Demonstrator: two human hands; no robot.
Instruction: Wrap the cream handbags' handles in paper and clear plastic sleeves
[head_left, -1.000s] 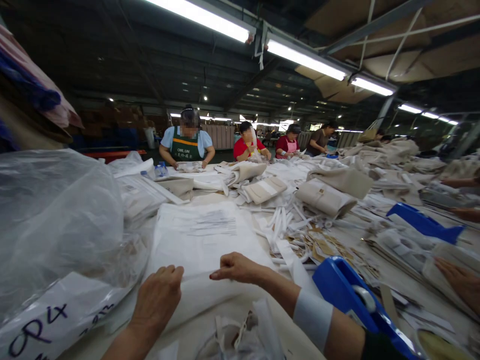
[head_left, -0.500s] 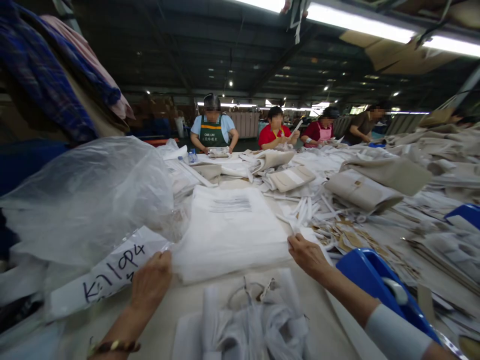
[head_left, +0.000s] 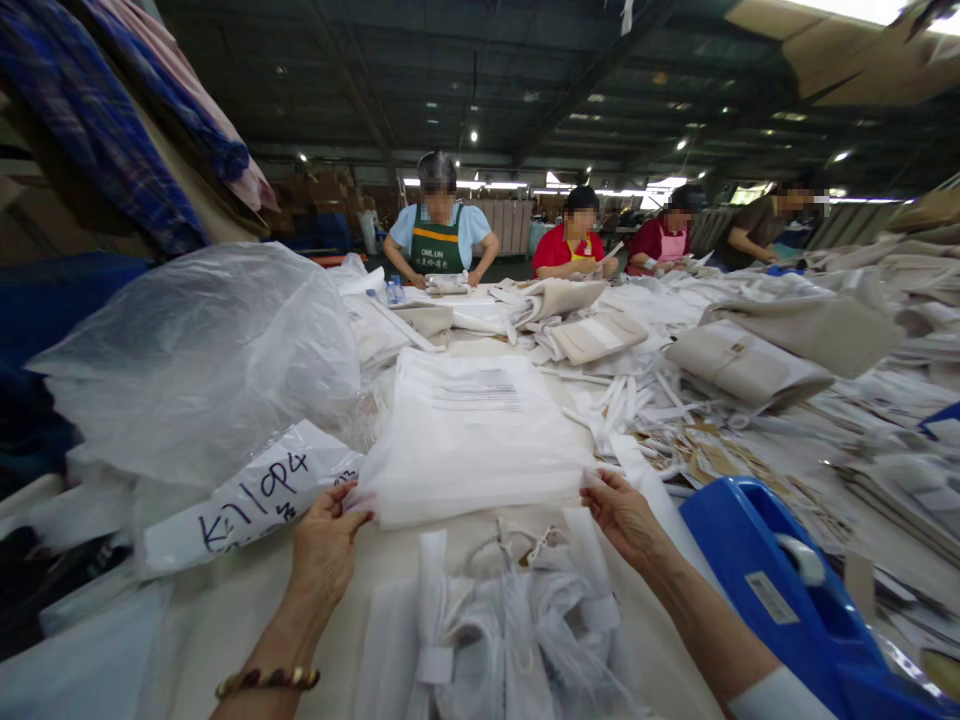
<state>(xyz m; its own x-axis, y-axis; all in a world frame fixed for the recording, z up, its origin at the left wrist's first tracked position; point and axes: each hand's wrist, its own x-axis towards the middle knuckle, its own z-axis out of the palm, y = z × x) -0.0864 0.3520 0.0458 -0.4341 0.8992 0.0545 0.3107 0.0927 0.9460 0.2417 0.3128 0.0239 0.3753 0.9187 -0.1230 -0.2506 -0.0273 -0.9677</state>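
Observation:
A flat stack of frosted white plastic bags, with printed lines near its far edge, lies in front of me. My left hand is at its near left corner, thumb and fingers closing on the thin plastic edge. At the near right corner, my right hand pinches the film between thumb and fingertips. Closer to me, between my forearms, sits a bundle of clear-wrapped white straps with a metal clasp. Beside my left hand is a white plastic sheet with black handwriting.
A big crumpled clear bag bulges at left. On the right stand a blue tape dispenser, paper scraps and wrapped beige bags. Several co-workers, one in a green apron, work across the table. Clothes hang upper left.
The view has shifted, so most things sit slightly further right. My left hand's closed fist has loosened into a thumb-and-finger grip at the bag corner. My right hand stays at its corner.

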